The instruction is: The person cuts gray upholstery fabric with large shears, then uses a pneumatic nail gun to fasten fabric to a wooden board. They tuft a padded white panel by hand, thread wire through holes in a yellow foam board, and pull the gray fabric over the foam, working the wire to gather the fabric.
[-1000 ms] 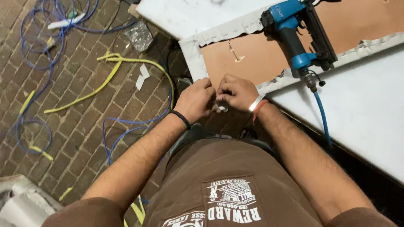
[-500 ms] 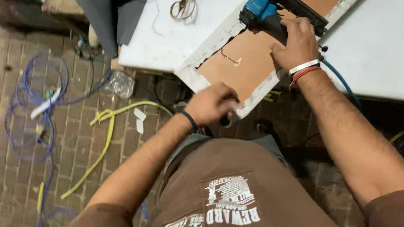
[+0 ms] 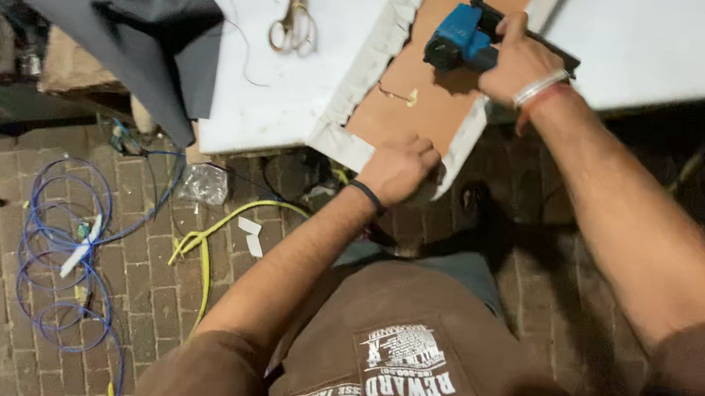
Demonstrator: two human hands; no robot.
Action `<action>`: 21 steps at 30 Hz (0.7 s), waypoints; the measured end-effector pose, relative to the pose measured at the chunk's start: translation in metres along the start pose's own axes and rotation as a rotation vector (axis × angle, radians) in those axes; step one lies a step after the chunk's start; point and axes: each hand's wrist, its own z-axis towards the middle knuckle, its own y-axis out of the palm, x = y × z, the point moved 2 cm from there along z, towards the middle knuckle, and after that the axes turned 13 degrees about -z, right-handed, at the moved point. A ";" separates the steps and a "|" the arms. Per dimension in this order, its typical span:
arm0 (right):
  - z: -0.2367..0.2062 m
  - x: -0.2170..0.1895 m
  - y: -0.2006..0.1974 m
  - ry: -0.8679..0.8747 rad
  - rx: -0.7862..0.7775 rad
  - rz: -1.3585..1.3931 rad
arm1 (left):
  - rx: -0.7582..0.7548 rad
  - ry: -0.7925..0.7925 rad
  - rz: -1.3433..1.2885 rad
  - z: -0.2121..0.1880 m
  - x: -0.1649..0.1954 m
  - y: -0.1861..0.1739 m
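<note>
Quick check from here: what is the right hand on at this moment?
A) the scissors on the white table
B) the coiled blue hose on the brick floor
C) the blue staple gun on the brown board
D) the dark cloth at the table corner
C: the right hand grips the blue staple gun lying on the brown board, while the scissors lie untouched further left and the left hand holds the board's near edge.

Matt brown board (image 3: pixel 432 102), glossy blue plastic stapler (image 3: pixel 460 42)

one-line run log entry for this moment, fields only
right hand: grips blue staple gun on brown board | left hand: holds board's near edge | scissors: on white table
</note>
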 end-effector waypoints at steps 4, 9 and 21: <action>-0.115 0.029 0.014 -0.018 0.047 0.205 | 0.030 -0.092 -0.070 0.007 -0.006 -0.013; -0.246 0.015 0.090 0.260 -0.204 0.519 | 0.044 -0.036 -0.028 0.020 -0.017 -0.028; -0.264 -0.028 0.142 0.348 -0.105 0.582 | -0.027 -0.094 -0.051 0.017 -0.023 -0.017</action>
